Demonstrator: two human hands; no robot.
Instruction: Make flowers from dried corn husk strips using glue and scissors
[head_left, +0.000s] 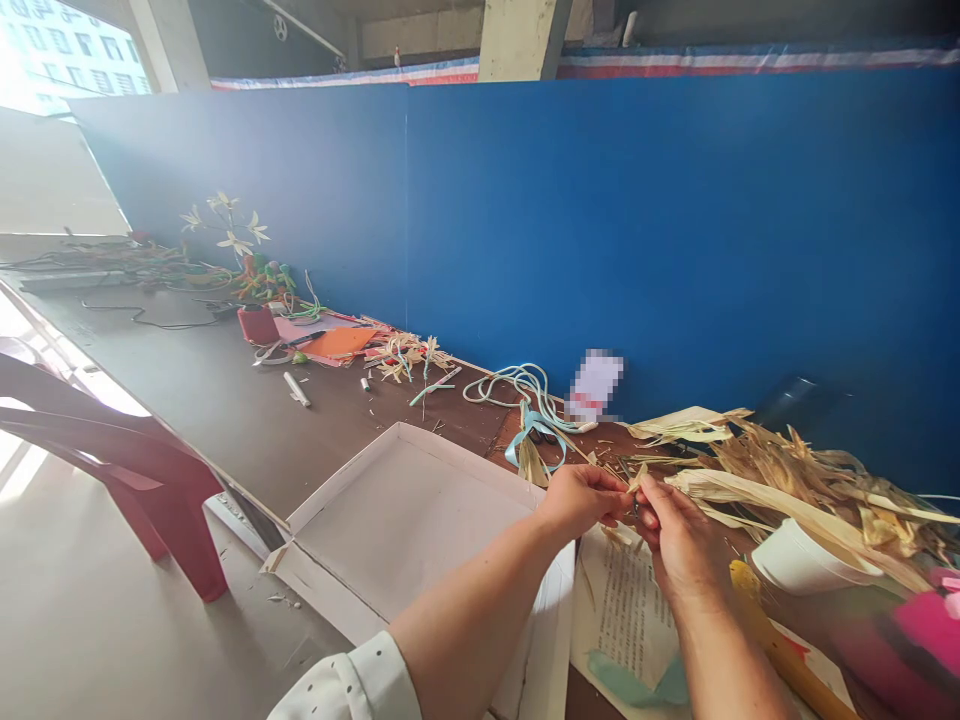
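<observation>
My left hand [585,502] is closed, its fingertips pinching a small piece of dried corn husk [638,478]. Right beside it, my right hand [681,535] is closed too, thumb and fingers meeting at the same piece. A small dark bit shows between the right fingers; I cannot make out what it is. Both hands are above a printed sheet [634,605] that lies beside a shallow white box lid [390,520]. A pile of dried corn husks [810,470] lies just right of my hands. Light blue ribbon [551,450] is beyond the left hand.
A white cup [806,560] lies tipped at the right. Looped pale cord [517,380], orange paper [341,342] and husk flowers [405,355] line the table's back, along a blue partition [600,220]. A red plastic chair [150,480] stands at the left.
</observation>
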